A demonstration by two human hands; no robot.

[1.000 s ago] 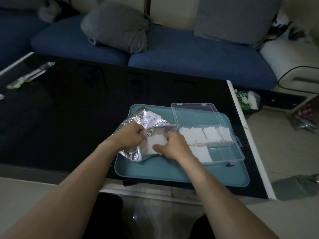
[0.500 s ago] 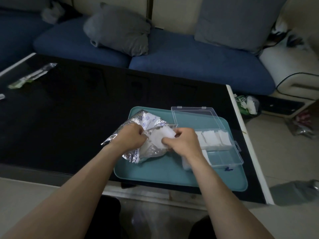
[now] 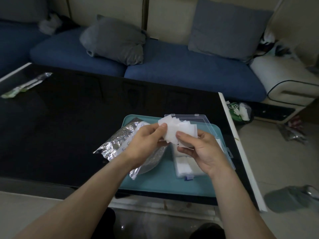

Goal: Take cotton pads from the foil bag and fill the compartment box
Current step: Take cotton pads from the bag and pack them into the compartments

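Note:
Both hands hold a fanned stack of white cotton pads (image 3: 179, 130) in the air above the teal tray (image 3: 165, 183). My left hand (image 3: 148, 142) pinches the stack's left edge. My right hand (image 3: 202, 149) grips its right side, thumb on top. The silver foil bag (image 3: 117, 142) lies crumpled on the tray's left part, under my left wrist. The clear compartment box (image 3: 186, 166) sits on the tray's right part with its lid (image 3: 205, 121) open toward the sofa. Pads fill its near compartments; my right hand hides most of the box.
The tray rests at the right front of a black glass table (image 3: 69, 126). A long plastic-wrapped packet (image 3: 25, 86) lies at the table's far left. A blue sofa (image 3: 172, 69) with grey cushions stands behind. Bags and litter (image 3: 240, 111) lie on the floor at the right.
The pads came out of the foil bag and rose above the tray. My left hand let go of the bag and took the stack's left edge; the bag now lies flat.

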